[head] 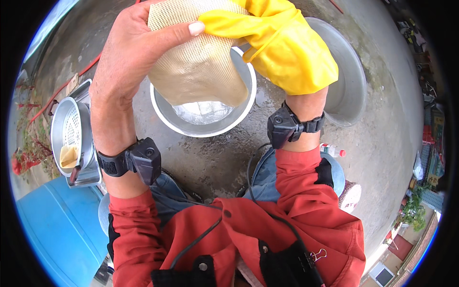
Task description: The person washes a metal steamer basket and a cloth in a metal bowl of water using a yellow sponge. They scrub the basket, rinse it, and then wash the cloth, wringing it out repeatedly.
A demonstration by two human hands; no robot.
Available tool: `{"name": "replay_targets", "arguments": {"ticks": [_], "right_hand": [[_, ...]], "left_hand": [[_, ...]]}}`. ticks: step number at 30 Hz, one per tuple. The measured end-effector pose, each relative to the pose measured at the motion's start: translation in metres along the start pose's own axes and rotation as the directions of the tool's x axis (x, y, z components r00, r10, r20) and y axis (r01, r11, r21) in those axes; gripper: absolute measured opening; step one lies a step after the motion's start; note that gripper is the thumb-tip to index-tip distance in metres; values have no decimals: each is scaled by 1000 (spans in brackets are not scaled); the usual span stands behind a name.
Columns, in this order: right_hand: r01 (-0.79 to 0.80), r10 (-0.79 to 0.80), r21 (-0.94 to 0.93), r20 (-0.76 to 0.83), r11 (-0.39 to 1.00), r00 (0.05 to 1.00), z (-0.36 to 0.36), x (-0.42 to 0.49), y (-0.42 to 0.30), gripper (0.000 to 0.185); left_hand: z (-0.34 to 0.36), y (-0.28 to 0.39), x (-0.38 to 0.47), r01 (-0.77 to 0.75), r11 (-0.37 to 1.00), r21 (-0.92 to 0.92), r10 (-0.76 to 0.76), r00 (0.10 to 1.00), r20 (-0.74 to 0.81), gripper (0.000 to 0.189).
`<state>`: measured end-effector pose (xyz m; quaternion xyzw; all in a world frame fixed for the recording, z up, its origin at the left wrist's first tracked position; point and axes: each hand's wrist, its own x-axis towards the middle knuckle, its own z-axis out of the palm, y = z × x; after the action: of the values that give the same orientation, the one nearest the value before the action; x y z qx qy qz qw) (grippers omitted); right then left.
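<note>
My bare left hand (143, 46) grips the left edge of a cream mesh cloth (204, 68), thumb pressed across its front. On my right hand (283, 46) is a yellow rubber glove, and its thumb lies over the same cloth, pinching the top right part. The cloth hangs spread between both hands, its lower edge above a round metal basin (204, 130). Through the gap below the cloth, the basin's shiny bottom shows. The fingers behind the cloth are hidden, and the top of both hands is cut by the picture's edge.
A large metal tub (346, 75) stands at right. At left, a perforated metal pan (71, 114) holding a yellowish piece (69, 156) rests on a metal tray (95, 175). Near it are a blue container (57, 222) and a red hose (64, 84). A bottle (331, 150) lies by my right knee.
</note>
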<state>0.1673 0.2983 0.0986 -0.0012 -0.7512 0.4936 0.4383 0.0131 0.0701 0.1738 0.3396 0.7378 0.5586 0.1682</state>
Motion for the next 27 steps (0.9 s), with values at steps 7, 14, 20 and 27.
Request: {"name": "replay_targets", "arguments": {"ticks": [7, 14, 20, 27], "right_hand": [[-182, 187, -49, 347, 982, 919, 24, 44, -26, 29], [-376, 345, -78, 599, 923, 723, 44, 53, -24, 32], [-350, 339, -38, 365, 936, 867, 37, 16, 19, 32], [-386, 382, -31, 232, 922, 895, 35, -20, 67, 32]], "left_hand": [[7, 4, 1, -11, 1000, 14, 11, 1000, 29, 31], [-15, -10, 13, 9, 948, -319, 26, 994, 106, 31], [-16, -59, 21, 102, 941, -322, -150, 981, -126, 18], [-7, -99, 11, 172, 770, -614, -192, 981, 35, 41]]}}
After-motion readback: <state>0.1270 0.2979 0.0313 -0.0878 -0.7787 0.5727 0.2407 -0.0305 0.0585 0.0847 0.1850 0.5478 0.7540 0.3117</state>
